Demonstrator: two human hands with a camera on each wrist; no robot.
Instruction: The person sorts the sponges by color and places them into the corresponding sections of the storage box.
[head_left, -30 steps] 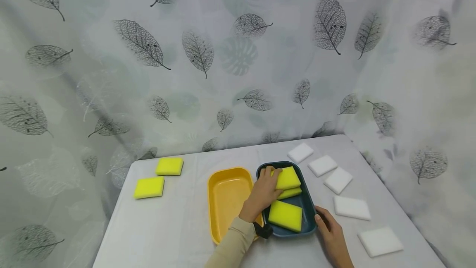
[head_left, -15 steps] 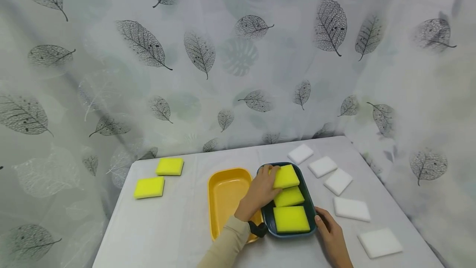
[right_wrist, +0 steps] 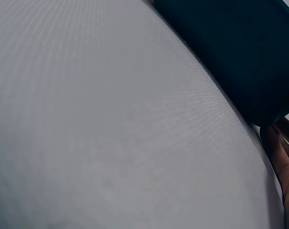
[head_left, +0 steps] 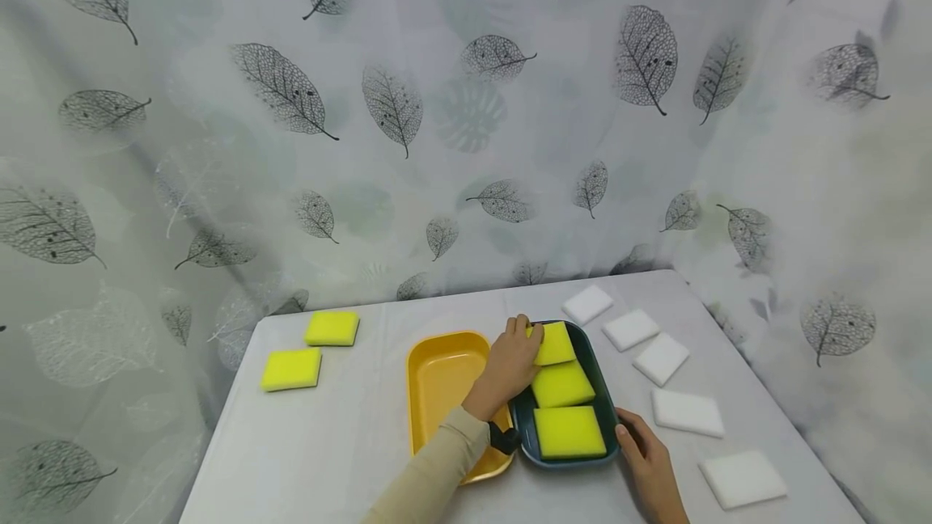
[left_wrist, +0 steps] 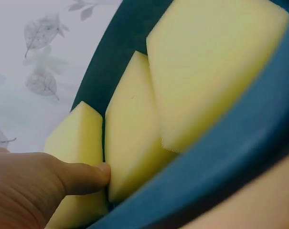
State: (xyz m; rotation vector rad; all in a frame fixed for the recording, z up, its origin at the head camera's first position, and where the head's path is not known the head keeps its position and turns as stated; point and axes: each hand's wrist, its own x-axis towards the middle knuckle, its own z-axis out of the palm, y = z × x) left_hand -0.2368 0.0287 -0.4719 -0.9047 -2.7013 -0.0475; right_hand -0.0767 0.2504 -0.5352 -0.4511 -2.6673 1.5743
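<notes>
1. Head view: three yellow sponges are in the dark blue tray [head_left: 571, 465], right of the frame's lower centre: the far sponge [head_left: 557, 346], the middle sponge [head_left: 564, 384] and the near sponge [head_left: 570, 433].
2. The left hand [head_left: 510, 362] pinches the far sponge at its left side. In the left wrist view, at lower left, the thumb lies along the narrow gap facing the middle sponge; the fingertips are hidden there.
3. The right hand [head_left: 651, 463], at lower right, has its fingertips against the blue tray's right side. Whether they pinch the wall or merely rest on it, I cannot tell.
4. The step in hand looks to be lining up the far sponge with the other two. Whether it lies flat on the tray's bottom is hidden.
5. The next move seems to call for lowering the far sponge squarely, then freeing the thumb without dragging the middle sponge, while the right hand steadies the tray.
6. Two loose sponges [head_left: 291, 369] lie at the table's upper left, the yellow tray [head_left: 447, 386] is just left of the blue one, and five white pads [head_left: 688, 412] lie along the right.
</notes>
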